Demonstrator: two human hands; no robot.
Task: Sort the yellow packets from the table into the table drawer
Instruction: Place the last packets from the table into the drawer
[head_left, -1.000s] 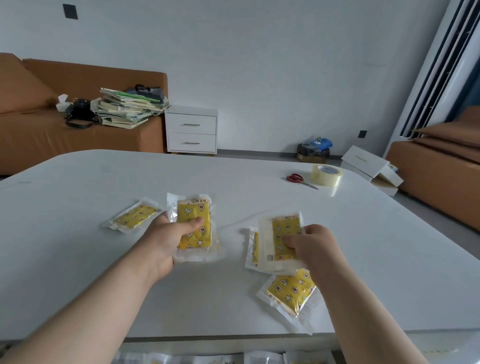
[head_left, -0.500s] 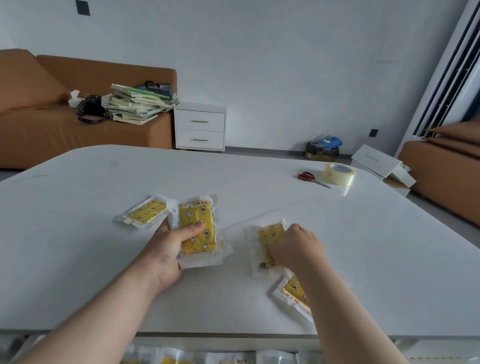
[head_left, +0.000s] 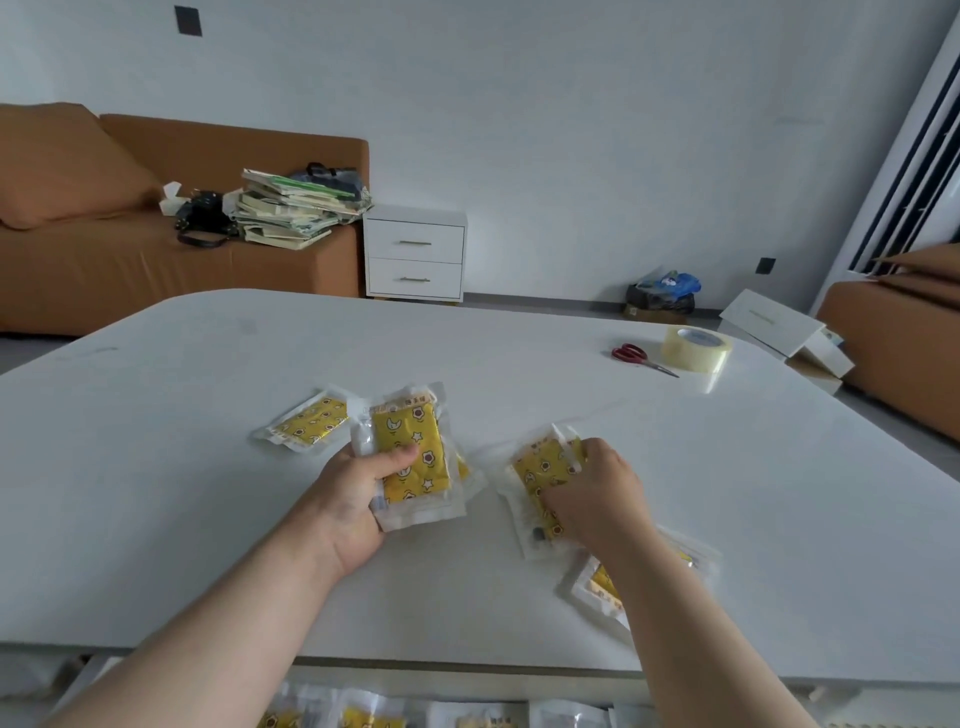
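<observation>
Head view: left hand (head_left: 347, 506) clamps small stack of yellow packets (head_left: 410, 457) just above white table (head_left: 208, 467), thumb across top one. Right hand (head_left: 597, 499) curled down on another packet (head_left: 540, 480) lying flat; whether pinched or only pressed, cannot tell. One packet (head_left: 309, 423) lies far left, one (head_left: 602, 584) partly under right forearm. Open drawer (head_left: 415, 714) under near table edge holds more packets.

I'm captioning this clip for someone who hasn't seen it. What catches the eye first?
Two bare hands work yellow star-printed packets on the white table: the left hand grips a small stack, the right hand presses on another packet. One more packet lies at the left, and red scissors sit beside a tape roll far right.
</observation>
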